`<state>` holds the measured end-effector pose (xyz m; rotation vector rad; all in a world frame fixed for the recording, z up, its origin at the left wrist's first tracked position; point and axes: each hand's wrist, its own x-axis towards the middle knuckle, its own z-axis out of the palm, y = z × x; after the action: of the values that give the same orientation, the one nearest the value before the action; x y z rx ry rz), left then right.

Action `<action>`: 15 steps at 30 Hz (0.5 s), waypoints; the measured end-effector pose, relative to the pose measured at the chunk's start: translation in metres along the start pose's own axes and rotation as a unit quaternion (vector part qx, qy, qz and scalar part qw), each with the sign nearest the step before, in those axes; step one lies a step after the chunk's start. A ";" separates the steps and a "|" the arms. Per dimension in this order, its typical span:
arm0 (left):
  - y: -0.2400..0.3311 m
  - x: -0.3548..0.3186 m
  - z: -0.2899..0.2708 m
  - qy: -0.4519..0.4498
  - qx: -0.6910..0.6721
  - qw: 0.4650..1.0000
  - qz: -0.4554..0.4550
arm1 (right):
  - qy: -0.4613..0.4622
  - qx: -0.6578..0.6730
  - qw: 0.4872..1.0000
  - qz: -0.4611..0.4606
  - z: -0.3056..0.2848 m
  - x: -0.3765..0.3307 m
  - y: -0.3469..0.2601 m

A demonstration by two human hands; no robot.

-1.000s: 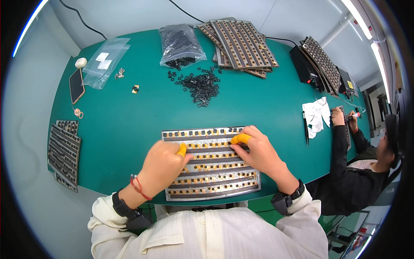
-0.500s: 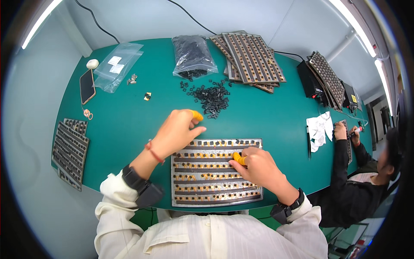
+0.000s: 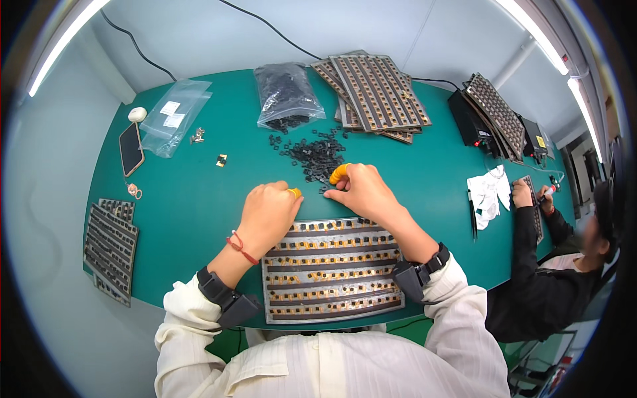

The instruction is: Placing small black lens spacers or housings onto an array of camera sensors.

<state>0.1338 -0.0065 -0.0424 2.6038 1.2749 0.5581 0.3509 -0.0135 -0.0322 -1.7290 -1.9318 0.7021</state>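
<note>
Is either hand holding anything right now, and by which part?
Cannot tell: the right hand is at the near edge of the black pile, the left hand is curled; any piece pinched in either would be hidden.

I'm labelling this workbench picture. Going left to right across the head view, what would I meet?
Stacked panels, clear plastic bag, small black-and-gold piece, left hand, right hand, crumpled white cloth, co-worker's hands.

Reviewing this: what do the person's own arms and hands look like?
The left hand and right hand each show a yellow finger cover. Behind them are black wrist straps with boxy black units, then loose cream sleeves. A red cord bracelet is on the left.
</note>
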 end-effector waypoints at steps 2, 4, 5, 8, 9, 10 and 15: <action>-0.007 -0.002 0.001 0.018 0.020 1.000 -0.011 | -0.022 0.011 1.000 0.005 0.001 0.005 -0.004; -0.012 -0.004 -0.001 0.035 0.038 0.998 -0.020 | -0.044 0.021 0.999 0.014 0.001 0.005 -0.007; -0.015 -0.006 -0.003 0.034 0.020 0.999 -0.033 | -0.069 0.004 0.998 0.009 -0.003 0.002 -0.010; -0.016 -0.009 -0.011 0.021 -0.036 0.997 -0.059 | -0.111 -0.019 0.993 -0.019 -0.008 -0.010 -0.009; -0.017 -0.010 -0.012 0.010 -0.073 0.995 -0.072 | -0.128 -0.023 0.991 -0.043 -0.009 -0.014 -0.008; -0.018 -0.011 -0.012 0.010 -0.073 0.995 -0.073 | -0.129 -0.023 0.990 -0.043 -0.008 -0.018 -0.006; -0.025 -0.008 -0.007 0.013 -0.153 0.985 -0.083 | -0.012 -0.073 0.979 -0.192 -0.001 -0.024 0.004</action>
<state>0.1083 0.0027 -0.0461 2.2246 1.2839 0.6978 0.3578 -0.0372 -0.0338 -1.3655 -2.2933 0.4481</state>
